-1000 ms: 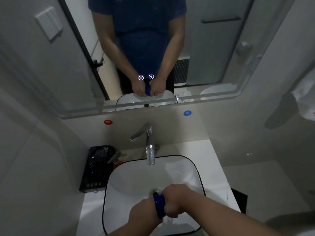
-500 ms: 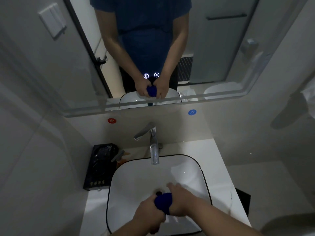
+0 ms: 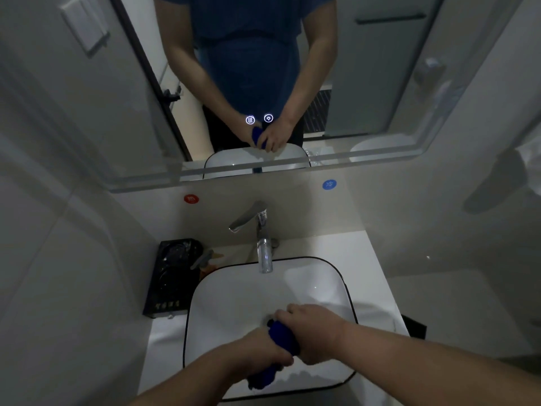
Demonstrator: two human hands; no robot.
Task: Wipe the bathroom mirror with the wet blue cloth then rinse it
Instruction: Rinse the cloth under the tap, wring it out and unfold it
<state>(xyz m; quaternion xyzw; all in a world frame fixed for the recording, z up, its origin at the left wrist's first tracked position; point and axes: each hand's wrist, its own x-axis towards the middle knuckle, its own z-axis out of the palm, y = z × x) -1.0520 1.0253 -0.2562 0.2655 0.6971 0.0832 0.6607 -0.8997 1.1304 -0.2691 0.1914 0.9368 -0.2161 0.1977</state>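
A rolled-up blue cloth (image 3: pixel 282 335) is gripped at both ends over the white sink (image 3: pixel 234 294). My left hand (image 3: pixel 259 354) clasps its lower end and my right hand (image 3: pixel 311 332) clasps its upper end, so the cloth looks twisted between them. A dark tail of it hangs below my left hand (image 3: pixel 262 378). The wall mirror (image 3: pixel 366 83) above reflects both hands and the cloth. The chrome tap (image 3: pixel 263 244) stands at the sink's back edge; I cannot tell whether water is running.
A black box (image 3: pixel 171 276) with small items sits on the counter left of the sink. Two lit touch icons (image 3: pixel 259 119) glow low on the mirror. Red (image 3: pixel 191 198) and blue (image 3: pixel 329 184) round stickers mark the wall. White counter (image 3: pixel 377 294) extends right.
My hands have turned against each other on the cloth, which now lies stretched out diagonally with a tail hanging below the left hand. The view has shifted slightly.
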